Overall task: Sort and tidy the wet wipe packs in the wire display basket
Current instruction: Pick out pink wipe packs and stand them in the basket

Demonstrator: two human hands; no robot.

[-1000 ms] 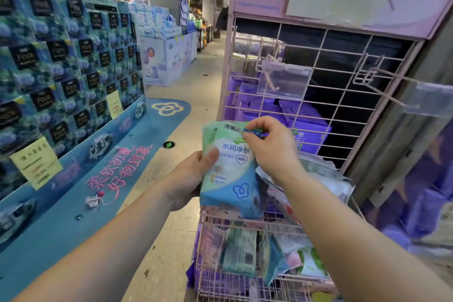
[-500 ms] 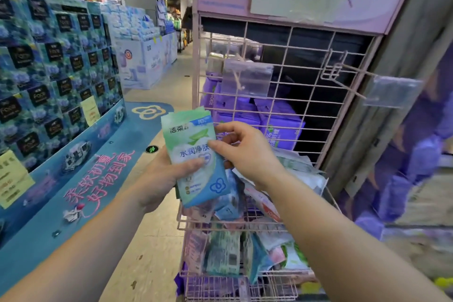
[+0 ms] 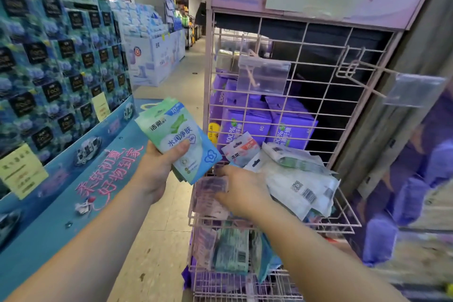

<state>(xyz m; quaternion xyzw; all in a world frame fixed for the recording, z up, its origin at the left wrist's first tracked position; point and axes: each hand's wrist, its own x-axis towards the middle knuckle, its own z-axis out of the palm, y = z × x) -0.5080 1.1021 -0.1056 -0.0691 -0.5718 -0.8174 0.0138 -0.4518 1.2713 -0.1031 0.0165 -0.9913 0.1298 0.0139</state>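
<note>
My left hand [image 3: 157, 169] grips a small stack of green-and-blue wet wipe packs [image 3: 177, 138], held up left of the pink wire basket [image 3: 348, 213]. My right hand [image 3: 241, 189] reaches down into the basket's left end, fingers on a purplish pack [image 3: 212, 185]; whether it grips that pack is unclear. A jumbled heap of white packs [image 3: 299, 179] lies across the basket's right side, some face down with barcodes showing. A red-and-grey pack [image 3: 241, 148] stands at the back.
A lower wire basket [image 3: 245, 287] holds more packs on edge. Behind the pink grid panel [image 3: 318, 95] stand purple tissue boxes [image 3: 247, 122]. Empty hooks with clear tag holders [image 3: 414, 89] jut out at right. A blue tissue display [image 3: 56, 76] lines the aisle on the left.
My right hand let go of the green pack and dropped into the basket's left end. My left hand moved the stack left and now holds it alone.
</note>
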